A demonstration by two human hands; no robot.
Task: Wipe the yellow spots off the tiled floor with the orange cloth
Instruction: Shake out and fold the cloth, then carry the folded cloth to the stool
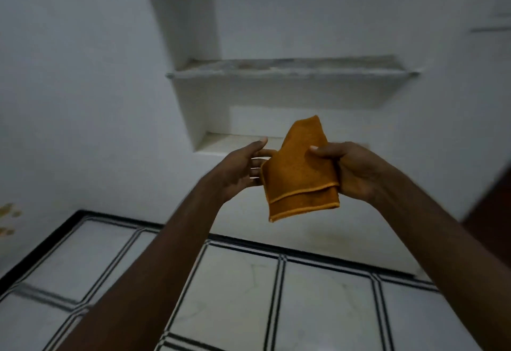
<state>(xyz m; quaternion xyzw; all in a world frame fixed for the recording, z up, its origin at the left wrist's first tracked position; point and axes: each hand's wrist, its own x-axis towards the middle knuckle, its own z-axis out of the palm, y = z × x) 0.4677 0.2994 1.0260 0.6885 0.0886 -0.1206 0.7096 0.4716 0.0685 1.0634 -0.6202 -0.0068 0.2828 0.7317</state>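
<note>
Right hand [351,173] pinches folded orange cloth [300,173], thumb on front. Left hand [243,169] spread, fingers touching cloth's left edge. Cloth held in air, well above tiled floor [237,289], before wall niche [290,74].

The folded orange cloth [300,173] looks like soft terry or microfibre, a fuzzy matt nap with a neat stitched hem running along its edges. The white tiled floor [237,289] is smooth and a bit glossy, catching a faint sheen, with faint marbled veining and black double lines bordering each tile. The pale plastered wall [83,74] is flat matt paint, pretty even. The grey stone shelf slab [290,69] set in the wall niche looks rougher, mottled and dull, with chipped-looking edges.
</note>
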